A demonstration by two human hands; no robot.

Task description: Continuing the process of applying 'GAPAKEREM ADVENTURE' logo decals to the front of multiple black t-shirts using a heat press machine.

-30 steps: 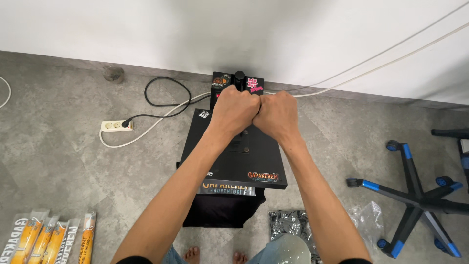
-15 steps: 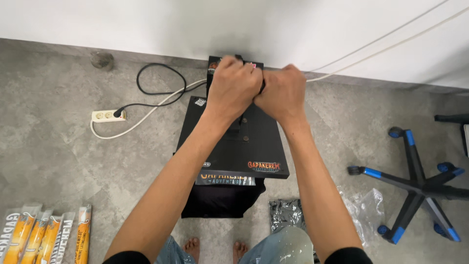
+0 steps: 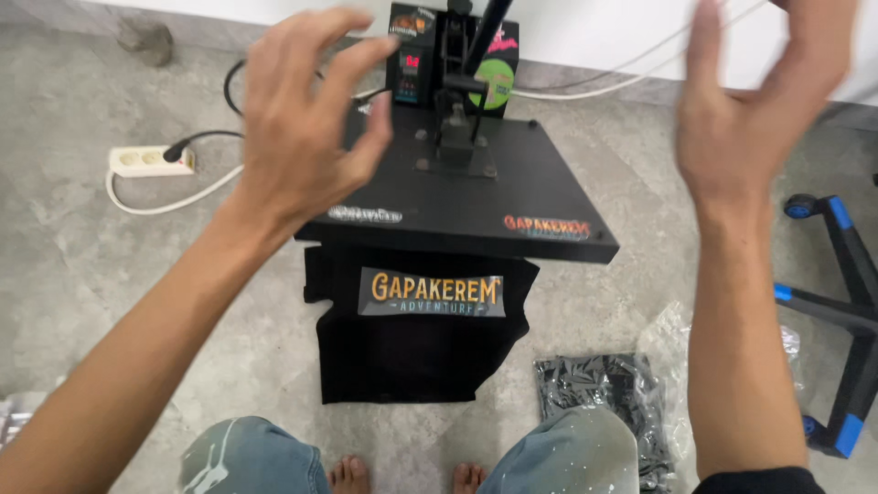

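Fingers of the left hand (image 3: pixel 297 137) are spread and curled, holding nothing, just left of the heat press (image 3: pixel 462 187) on the floor; the raised lever (image 3: pixel 485 32) stands between both hands, and the right hand (image 3: pixel 745 128) hangs open beyond it. A black shirt (image 3: pixel 416 338) lies under the plate. Likely risk: loose fingers brushing the hot plate. Half a second earlier both hands gripped the lever together; now they are apart and empty.

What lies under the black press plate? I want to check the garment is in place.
A black garment with a printed transfer strip sticks out from under the press plate. Its upper part is covered.
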